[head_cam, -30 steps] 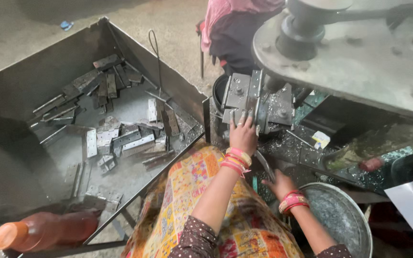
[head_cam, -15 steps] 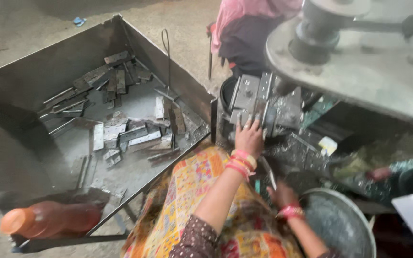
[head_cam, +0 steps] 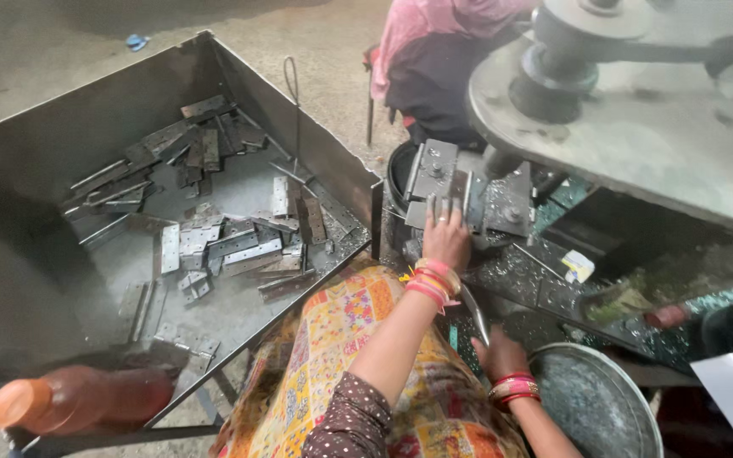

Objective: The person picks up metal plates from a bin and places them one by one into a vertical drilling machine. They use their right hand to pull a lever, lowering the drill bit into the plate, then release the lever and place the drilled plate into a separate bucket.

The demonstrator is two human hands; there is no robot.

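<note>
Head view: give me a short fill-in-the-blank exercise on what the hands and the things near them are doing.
1. The left hand rests its fingers on the metal ____ of the press.
2. The right hand is beside the round metal ____.
3. The flat metal strips lie in a large open ____.
4. An ____ bottle lies by the near corner.

Missing words: block; basin; bin; orange

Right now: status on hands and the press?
Left hand flat on the press die, fingers spread. Right hand low by the steel bowl, grip unclear. Metal strips in bin, apart.
</note>
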